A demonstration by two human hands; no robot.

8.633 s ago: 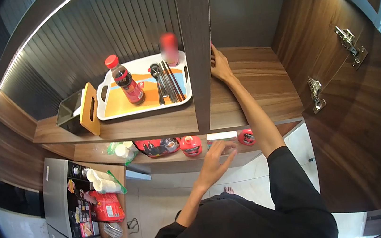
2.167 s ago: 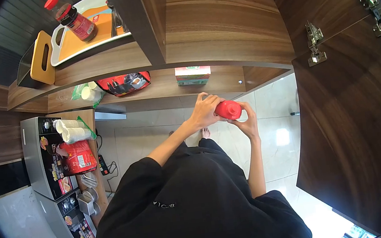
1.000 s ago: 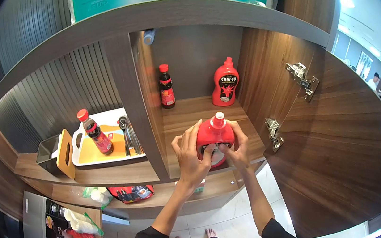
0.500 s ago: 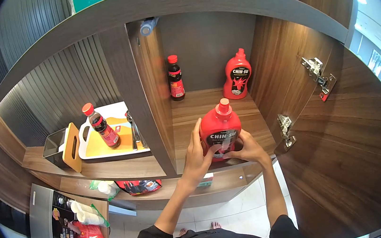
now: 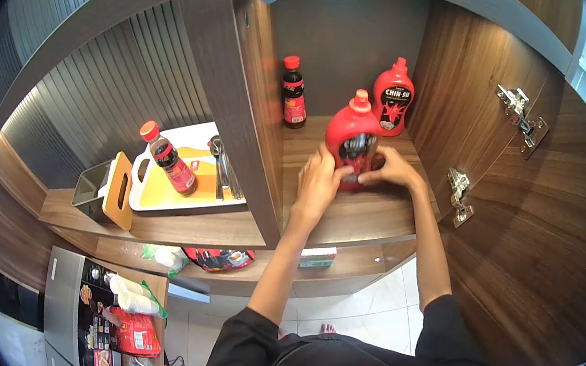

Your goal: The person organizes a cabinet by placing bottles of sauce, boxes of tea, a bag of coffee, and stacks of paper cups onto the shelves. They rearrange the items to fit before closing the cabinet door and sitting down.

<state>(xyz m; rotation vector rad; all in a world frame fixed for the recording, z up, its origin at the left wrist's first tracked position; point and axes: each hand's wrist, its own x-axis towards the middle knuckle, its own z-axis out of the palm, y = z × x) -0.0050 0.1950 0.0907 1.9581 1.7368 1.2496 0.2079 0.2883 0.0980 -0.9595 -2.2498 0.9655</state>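
Between my two hands is a red Chin-Su bottle (image 5: pixel 353 135), upright inside the open cabinet compartment. My left hand (image 5: pixel 320 178) wraps its left side and my right hand (image 5: pixel 395 169) its lower right side, with the thumbs near the label. Whether its base touches the shelf is hidden by my fingers. Behind it on the right stands a second red Chin-Su bottle (image 5: pixel 394 97). A dark sauce bottle with a red cap (image 5: pixel 292 94) stands at the back left of the compartment.
Left of the divider (image 5: pixel 228 103), another dark sauce bottle (image 5: pixel 173 161) is on a white tray (image 5: pixel 181 137) with cutlery (image 5: pixel 220 166). An orange board (image 5: pixel 117 193) leans by a dark bin (image 5: pixel 91 189). The cabinet door (image 5: pixel 532 227) hangs open at right, with metal hinges (image 5: pixel 460 195).
Both hands have carried the red bottle deeper into the compartment, closer to the second red bottle. The camera view has shifted, too.
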